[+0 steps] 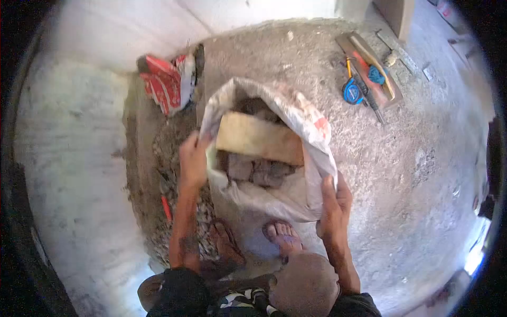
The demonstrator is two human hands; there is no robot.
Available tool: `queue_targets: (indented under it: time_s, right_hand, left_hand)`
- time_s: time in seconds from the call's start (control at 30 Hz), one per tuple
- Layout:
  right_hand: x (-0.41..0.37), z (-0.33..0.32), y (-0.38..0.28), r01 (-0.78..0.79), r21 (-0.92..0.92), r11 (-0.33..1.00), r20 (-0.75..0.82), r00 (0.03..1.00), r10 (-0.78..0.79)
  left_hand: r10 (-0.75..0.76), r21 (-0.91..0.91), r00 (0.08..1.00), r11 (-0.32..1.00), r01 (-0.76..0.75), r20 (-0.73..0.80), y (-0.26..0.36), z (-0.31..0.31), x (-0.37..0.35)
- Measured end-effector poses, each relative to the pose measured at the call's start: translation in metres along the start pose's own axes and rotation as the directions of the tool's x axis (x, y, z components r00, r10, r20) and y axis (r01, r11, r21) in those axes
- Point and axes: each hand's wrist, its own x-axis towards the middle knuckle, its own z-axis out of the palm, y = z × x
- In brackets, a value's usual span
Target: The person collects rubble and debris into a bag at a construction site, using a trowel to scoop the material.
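Between my bare feet (282,235) and the wall corner, a white woven plastic sack (296,193) stands open-mouthed on the rough grey concrete floor (417,174).

Left hand (193,161): closed on the sack's left rim, fingers curled over the edge. Right hand (332,203): closed on the near right rim. The mouth is held wide between the two.

Room: open floor to the right of the sack and beyond it. The left side is tight, where a strip of loose grey rubble (163,179) runs along the foot of the pale plastered wall (79,158), just beside the sack.

Contents: a flat tan rectangular slab (259,138) lies across the mouth, smooth-faced; I cannot tell whether it is wood or brick. Under it are angular grey-brown masonry chunks (259,171), dusty.

Further off: a crumpled red-and-white bag (166,84) at the wall. A round blue tape measure (352,91) lies beside a long wooden board (372,61), well apart from the sack.

The sack's base is hidden behind its own bulge, and the depth of fill is not readable. Frame edges are dark and cut off.
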Motion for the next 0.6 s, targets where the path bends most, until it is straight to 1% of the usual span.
queue_targets:
  time_s: [0.03, 0.07, 0.1, 0.13, 0.17, 0.23, 0.27, 0.3, 0.37, 0.4, 0.47, 0.5, 0.53, 0.57, 0.6]
  right_hand:
    - [0.011, -0.018, 0.012, 0.054, -0.140, 0.989, -0.135, 0.988, -0.073]
    - [0.023, -0.035, 0.025, 0.065, -0.287, 0.956, -0.267, 0.953, -0.145]
    - [0.038, -0.047, 0.019, 0.024, -0.221, 0.975, -0.387, 0.916, -0.110]
    - [0.061, -0.066, 0.027, 0.199, -0.078, 0.977, -0.381, 0.899, -0.214]
    - [0.084, -0.084, 0.010, 0.022, -0.441, 0.897, -0.373, 0.905, -0.206]
    - [0.116, -0.084, -0.024, 0.101, -0.427, 0.899, -0.398, 0.872, -0.287]
    - [0.119, -0.071, -0.048, 0.195, -0.306, 0.932, -0.316, 0.903, -0.292]
    - [0.110, -0.043, -0.067, 0.271, -0.163, 0.949, -0.232, 0.924, -0.304]
    - [0.088, 0.009, -0.063, 0.402, -0.406, 0.821, -0.109, 0.870, -0.480]
    - [0.078, 0.044, -0.061, 0.442, -0.466, 0.767, 0.015, 0.870, -0.493]
    - [0.073, 0.065, -0.079, 0.420, -0.526, 0.739, 0.042, 0.881, -0.471]
    - [0.069, 0.076, -0.088, 0.411, -0.555, 0.723, 0.055, 0.886, -0.460]
    - [0.071, 0.064, -0.096, 0.367, -0.414, 0.833, -0.022, 0.911, -0.412]
    - [0.073, 0.054, -0.099, 0.313, -0.258, 0.914, -0.099, 0.933, -0.347]
    - [0.062, 0.048, -0.096, 0.287, -0.416, 0.863, -0.188, 0.901, -0.390]
  left_hand:
    - [0.052, -0.059, 0.999, 0.997, -0.051, 0.005, 0.008, 0.003, -0.015]
    - [0.094, -0.126, 0.995, 0.988, -0.091, 0.018, 0.016, 0.011, -0.023]
    - [0.104, -0.124, 0.994, 0.987, -0.099, 0.037, 0.031, 0.016, -0.026]
    - [0.090, -0.224, 0.995, 0.971, -0.077, 0.049, 0.050, 0.017, -0.031]
    - [0.062, -0.317, 0.996, 0.947, -0.041, 0.057, 0.062, 0.011, -0.037]
    - [0.263, -0.164, 0.962, 0.948, -0.271, -0.070, 0.078, 0.009, -0.029]
    - [0.344, -0.199, 0.931, 0.910, -0.363, -0.125, 0.079, 0.005, -0.017]
    - [0.336, -0.209, 0.935, 0.912, -0.353, -0.115, 0.075, -0.002, -0.004]
    - [0.245, -0.179, 0.962, 0.948, -0.264, -0.124, 0.061, -0.017, 0.018]
    - [0.235, -0.189, 0.963, 0.948, -0.257, -0.129, 0.045, -0.022, 0.035]
    - [0.263, -0.153, 0.961, 0.950, -0.272, -0.080, 0.009, -0.029, 0.064]
    - [0.254, -0.139, 0.961, 0.954, -0.267, -0.105, 0.013, -0.035, 0.069]
    - [0.317, -0.047, 0.947, 0.946, -0.320, -0.060, 0.023, -0.044, 0.068]
    - [0.377, 0.039, 0.926, 0.926, -0.376, 0.001, 0.035, -0.051, 0.066]
    - [0.435, 0.239, 0.894, 0.862, -0.448, 0.105, 0.046, -0.058, 0.055]
